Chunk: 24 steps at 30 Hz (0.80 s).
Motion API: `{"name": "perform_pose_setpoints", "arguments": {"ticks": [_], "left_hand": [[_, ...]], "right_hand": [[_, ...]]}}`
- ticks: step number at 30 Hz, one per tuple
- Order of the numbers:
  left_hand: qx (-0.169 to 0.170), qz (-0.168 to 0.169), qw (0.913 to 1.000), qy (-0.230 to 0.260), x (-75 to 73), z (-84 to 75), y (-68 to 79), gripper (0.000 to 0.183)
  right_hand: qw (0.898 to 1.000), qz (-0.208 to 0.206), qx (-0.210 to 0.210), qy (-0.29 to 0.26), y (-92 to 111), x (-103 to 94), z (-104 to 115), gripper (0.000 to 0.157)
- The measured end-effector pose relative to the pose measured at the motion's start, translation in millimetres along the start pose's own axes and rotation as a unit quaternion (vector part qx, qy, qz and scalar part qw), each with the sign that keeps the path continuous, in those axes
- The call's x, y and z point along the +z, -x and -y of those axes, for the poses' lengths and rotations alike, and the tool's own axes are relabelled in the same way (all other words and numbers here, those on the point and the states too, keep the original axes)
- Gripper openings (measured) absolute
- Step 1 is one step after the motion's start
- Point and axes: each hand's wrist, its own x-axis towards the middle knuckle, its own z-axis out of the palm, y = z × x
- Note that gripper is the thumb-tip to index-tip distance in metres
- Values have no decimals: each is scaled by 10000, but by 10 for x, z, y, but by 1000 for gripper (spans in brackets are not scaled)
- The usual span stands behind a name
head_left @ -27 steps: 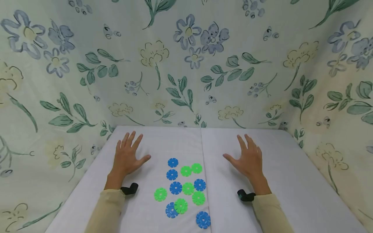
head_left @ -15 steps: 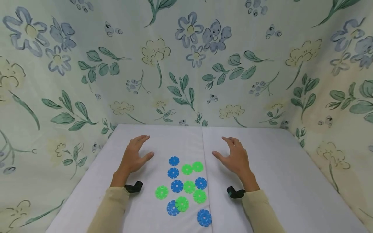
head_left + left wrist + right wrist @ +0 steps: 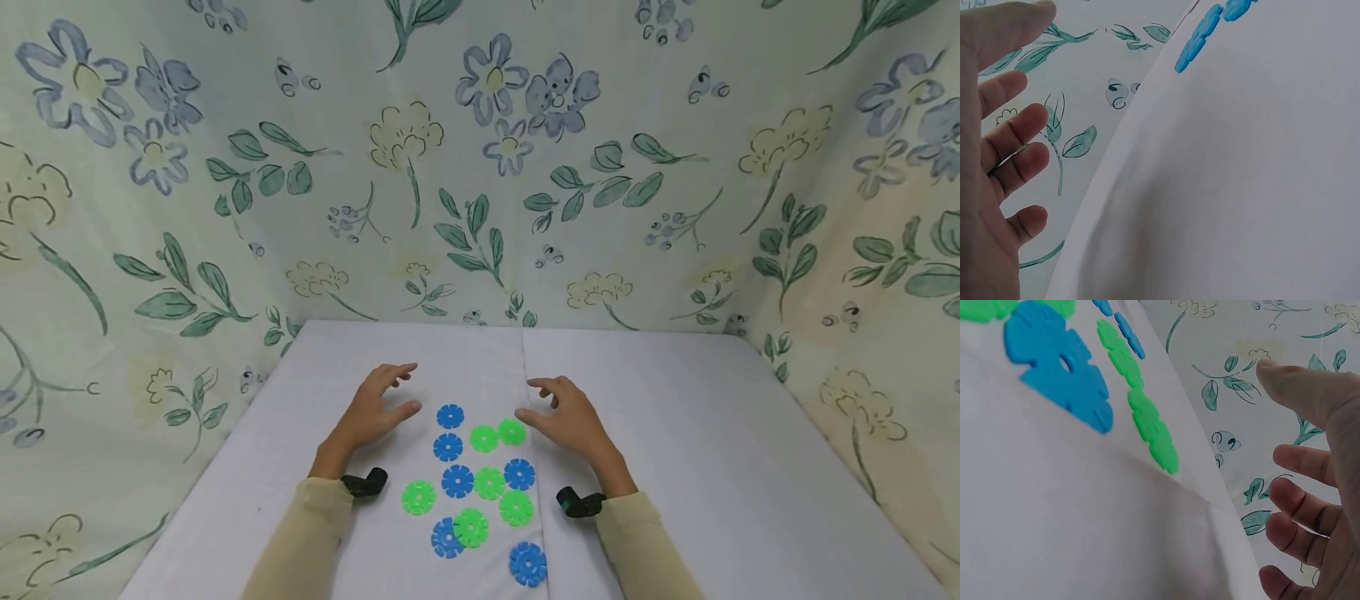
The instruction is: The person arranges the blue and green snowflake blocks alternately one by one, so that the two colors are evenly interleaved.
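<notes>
Several blue and green notched plastic discs lie flat on the white cloth between my hands. My left hand (image 3: 372, 408), fingers loosely bent and thumb apart, is left of the farthest blue disc (image 3: 450, 416) and holds nothing. On the other side, my right hand (image 3: 564, 414) is just as relaxed, its thumb tip close to a green disc (image 3: 512, 432). In the right wrist view a blue disc (image 3: 1060, 359) lies near a fold in the cloth. One green disc (image 3: 471, 528) overlaps a blue disc (image 3: 446, 539) nearer me.
White cloth (image 3: 712, 450) covers the table, with a seam or fold running front to back right of the middle. A floral curtain (image 3: 480, 192) hangs behind and at both sides. A black wrist camera (image 3: 365, 482) sits on the left wrist, another black camera (image 3: 580, 502) on the right.
Both hands have moved inward toward the discs, and their fingers have gone from spread to loosely bent. The discs keep their places on the cloth.
</notes>
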Motion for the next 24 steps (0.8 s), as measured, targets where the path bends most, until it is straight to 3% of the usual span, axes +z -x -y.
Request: {"name": "perform_pose_setpoints", "arguments": {"ticks": [9, 17, 24], "left_hand": [[-493, 467, 9976, 95, 142, -100, -56, 59], [-232, 814, 9964, -38, 237, -67, -90, 55], [-394, 1130, 9925, -234, 308, -47, -120, 51]], "right_hand": [[9973, 489, -221, -507, 16, 163, -10, 56], [9953, 697, -201, -635, 34, 209, -37, 53], [9964, 751, -238, -298, 50, 242, -20, 52]]}}
